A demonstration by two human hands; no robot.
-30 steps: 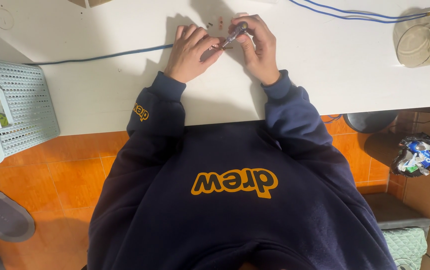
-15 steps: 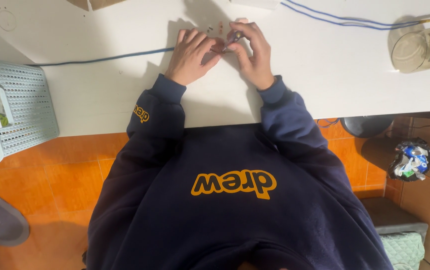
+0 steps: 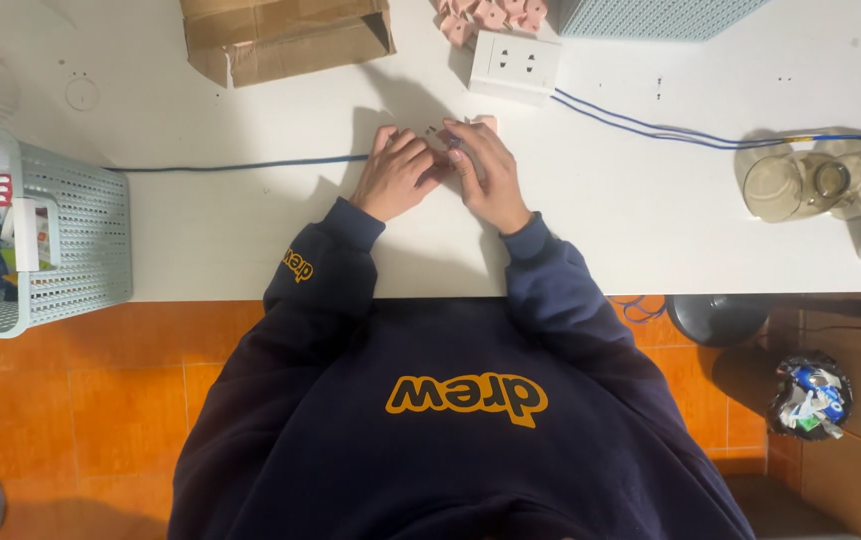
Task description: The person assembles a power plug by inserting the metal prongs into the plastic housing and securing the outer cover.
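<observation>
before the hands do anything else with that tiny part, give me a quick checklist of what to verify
1. Small part pinched between both hands: ok, though its kind cannot be told.
2. Left hand resting on the white table: ok.
3. Right hand steady on the table: ok.
4. Blue cable out from under the hands: cannot tell, its end runs right up to the left hand.
5. White socket block apart from the fingers: ok.
6. Pink pieces within easy reach: ok, likely, just beyond the socket block.
</observation>
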